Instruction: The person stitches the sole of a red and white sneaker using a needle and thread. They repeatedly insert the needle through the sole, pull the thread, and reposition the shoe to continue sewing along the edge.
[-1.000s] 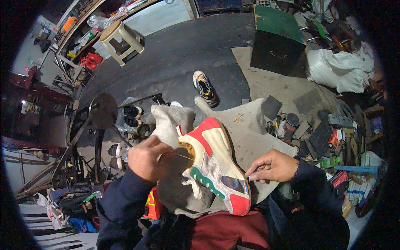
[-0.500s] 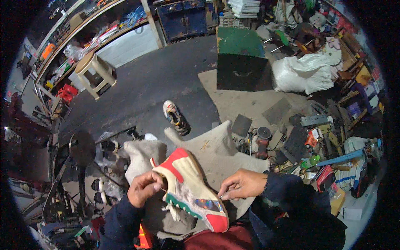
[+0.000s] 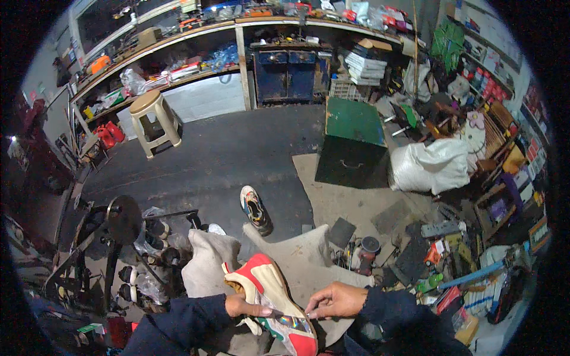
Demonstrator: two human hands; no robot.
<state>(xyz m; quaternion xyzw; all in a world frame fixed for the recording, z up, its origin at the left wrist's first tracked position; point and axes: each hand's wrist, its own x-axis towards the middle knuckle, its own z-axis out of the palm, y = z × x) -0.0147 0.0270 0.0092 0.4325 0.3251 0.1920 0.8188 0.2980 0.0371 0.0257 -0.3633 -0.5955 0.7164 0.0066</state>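
Observation:
A cream sneaker (image 3: 270,286) with red heel and toe, green trim and a shiny multicoloured patch lies on its side over my lap, on a pale grey cloth (image 3: 303,249). My left hand (image 3: 244,307) grips it at the opening, its thumb laid along the upper and its fingers hidden inside or behind. At the seam between upper and sole, close to the shiny patch, my right hand (image 3: 338,301) is pinched together. Whatever sits between those fingertips is too small to name. Loose laces hang under the left hand.
Another sneaker (image 3: 255,207) stands on the dark floor ahead. A black metal machine (image 3: 123,219) rises at left, beside several shoes. Right, tools and scraps surround a blue strip (image 3: 475,274). Farther off are a stool (image 3: 153,118), a green chest (image 3: 353,139) and a white sack (image 3: 430,166).
My left hand has moved from the heel opening toward the shoe's middle, its thumb now on the upper. My right hand stays at the sole seam. The view has tilted up.

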